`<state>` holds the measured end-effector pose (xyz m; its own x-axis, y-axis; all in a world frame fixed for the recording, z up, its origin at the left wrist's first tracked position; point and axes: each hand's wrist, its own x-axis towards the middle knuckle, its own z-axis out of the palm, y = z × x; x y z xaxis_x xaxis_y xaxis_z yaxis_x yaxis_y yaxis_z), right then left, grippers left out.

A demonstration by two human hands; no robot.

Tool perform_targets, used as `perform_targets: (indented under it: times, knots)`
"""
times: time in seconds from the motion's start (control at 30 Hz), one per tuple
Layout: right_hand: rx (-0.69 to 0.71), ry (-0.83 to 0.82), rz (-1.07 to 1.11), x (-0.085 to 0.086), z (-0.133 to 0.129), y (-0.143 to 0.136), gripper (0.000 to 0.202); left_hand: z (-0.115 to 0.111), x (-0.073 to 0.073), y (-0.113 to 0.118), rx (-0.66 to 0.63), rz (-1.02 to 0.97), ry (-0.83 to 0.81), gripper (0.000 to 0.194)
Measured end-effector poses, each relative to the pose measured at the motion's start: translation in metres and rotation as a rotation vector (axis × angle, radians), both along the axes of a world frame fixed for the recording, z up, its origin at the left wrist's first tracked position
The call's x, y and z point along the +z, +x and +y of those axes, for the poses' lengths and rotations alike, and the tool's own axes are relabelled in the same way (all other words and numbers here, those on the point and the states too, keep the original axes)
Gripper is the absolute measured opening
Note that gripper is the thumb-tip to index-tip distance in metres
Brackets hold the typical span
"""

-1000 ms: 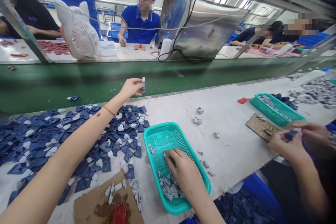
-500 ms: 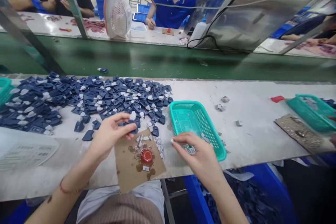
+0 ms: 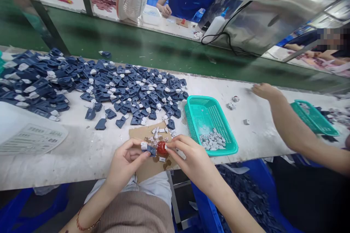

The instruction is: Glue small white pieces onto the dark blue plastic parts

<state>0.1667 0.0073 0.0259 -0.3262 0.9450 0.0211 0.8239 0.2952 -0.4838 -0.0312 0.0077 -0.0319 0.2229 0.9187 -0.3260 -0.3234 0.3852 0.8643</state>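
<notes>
Two bare hands are in my view, their fingertips over a cardboard sheet [image 3: 146, 173] that overhangs the near edge of the surface [image 3: 79, 160]. I see the left hand [image 3: 126, 161] grasping a navy part [image 3: 150, 150] with a white end between thumb and fingers, just left of a red cap [image 3: 161, 148]. The right hand [image 3: 193, 157] pinches a small white piece [image 3: 166, 147] at the cap's right side; whether they touch, I cannot tell. A green basket [image 3: 234, 148], close to the near edge, has pale clips [image 3: 214, 140] gathered in its near end. A heap of navy parts [image 3: 131, 89] spreads along the surface's far edge toward the left, and a co-worker's arm [image 3: 290, 122] reaches in from the right.
</notes>
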Motion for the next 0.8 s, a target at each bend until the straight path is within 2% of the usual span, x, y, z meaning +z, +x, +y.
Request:
perform_targets:
  times: [0.17, 0.27, 0.43, 0.57, 0.8]
  knots:
    - [-0.018, -0.025, 0.007, 0.001, 0.003, -0.002, 0.020, 0.004, 0.003, -0.001, 0.011, -0.046, 0.014, 0.022]
    - [-0.101, -0.062, 0.170, 0.008, 0.006, 0.002, 0.015, 0.005, 0.006, 0.002, -0.012, -0.070, 0.016, 0.021]
    - [-0.282, -0.296, 0.498, 0.023, 0.011, 0.010, 0.015, 0.007, 0.013, 0.013, -0.052, -0.132, 0.023, 0.020]
    - [-0.341, -0.431, 0.700, 0.031, 0.010, 0.009, 0.019, 0.007, 0.018, 0.023, -0.076, -0.189, 0.021, 0.022]
    - [-0.315, -0.449, 0.679, 0.040, 0.007, -0.002, 0.021, 0.004, 0.019, 0.032, -0.081, -0.251, 0.037, 0.021]
